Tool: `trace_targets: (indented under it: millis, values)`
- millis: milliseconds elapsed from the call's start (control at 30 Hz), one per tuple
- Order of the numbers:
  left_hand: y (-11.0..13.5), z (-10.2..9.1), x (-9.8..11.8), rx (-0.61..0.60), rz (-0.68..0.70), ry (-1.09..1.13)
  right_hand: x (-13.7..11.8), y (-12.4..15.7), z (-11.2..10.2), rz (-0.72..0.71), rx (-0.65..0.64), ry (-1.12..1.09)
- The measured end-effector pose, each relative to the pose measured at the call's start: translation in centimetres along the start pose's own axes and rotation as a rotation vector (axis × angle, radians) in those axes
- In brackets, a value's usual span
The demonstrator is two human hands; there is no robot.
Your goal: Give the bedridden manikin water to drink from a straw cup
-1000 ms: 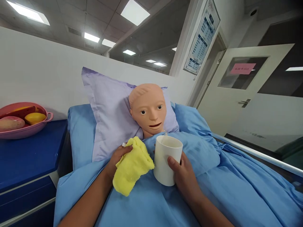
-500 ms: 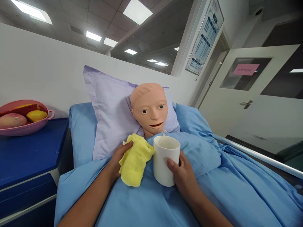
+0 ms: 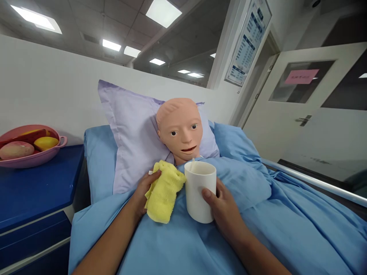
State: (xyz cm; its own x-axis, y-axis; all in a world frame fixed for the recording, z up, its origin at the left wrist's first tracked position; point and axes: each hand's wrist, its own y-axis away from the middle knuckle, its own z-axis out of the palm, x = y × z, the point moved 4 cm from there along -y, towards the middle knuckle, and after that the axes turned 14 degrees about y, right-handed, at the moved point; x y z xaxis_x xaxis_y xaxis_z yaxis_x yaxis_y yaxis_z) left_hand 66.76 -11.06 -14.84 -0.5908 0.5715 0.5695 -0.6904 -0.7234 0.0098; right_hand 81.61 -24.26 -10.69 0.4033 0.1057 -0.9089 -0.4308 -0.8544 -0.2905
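A folded yellow towel (image 3: 164, 194) is gripped in my left hand (image 3: 145, 191), the thumb on its front and the other fingers hidden behind it. My right hand (image 3: 225, 206) is closed round a white mug (image 3: 200, 194), thumb across its side; its handle is not visible. The mug stands upright below the chin of a manikin head (image 3: 182, 130), close beside the towel. Something thin and pale shows at the mug's far rim, too small to name. A lilac pillow (image 3: 134, 133) supports the head, and a blue quilt (image 3: 177, 248) covers the body up to the neck.
On the left, a pink basket (image 3: 43, 158) of fruit stands on a blue bedside cabinet (image 3: 37, 198). A white bed rail (image 3: 315, 181) runs along the right side. Behind are a wall with a window, a framed notice (image 3: 249, 42) and an open door (image 3: 286, 126).
The view has shifted slightly. The mug has moved a little left and up, nearer the manikin's chin. Both hands keep their holds on the towel and the mug.
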Motion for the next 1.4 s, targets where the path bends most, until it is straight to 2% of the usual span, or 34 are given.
trace_targets:
  millis: [300, 633, 1167, 1400]
  values:
    - [0.2, 0.2, 0.1, -0.013, -0.012, -0.014, 0.2, -0.1, -0.2, 0.028, 0.050, 0.006]
    - [0.5, 0.1, 0.1, 0.077, -0.031, -0.029, 0.2, 0.0, 0.0, 0.051, 0.061, -0.068]
    - [0.9, 0.7, 0.4, 0.071, 0.005, -0.013, -0.3, 0.1, 0.2, 0.038, 0.094, -0.206]
    - [0.6, 0.1, 0.1, 0.066, 0.002, -0.011, -0.8, 0.1, 0.2, 0.041, 0.090, -0.201]
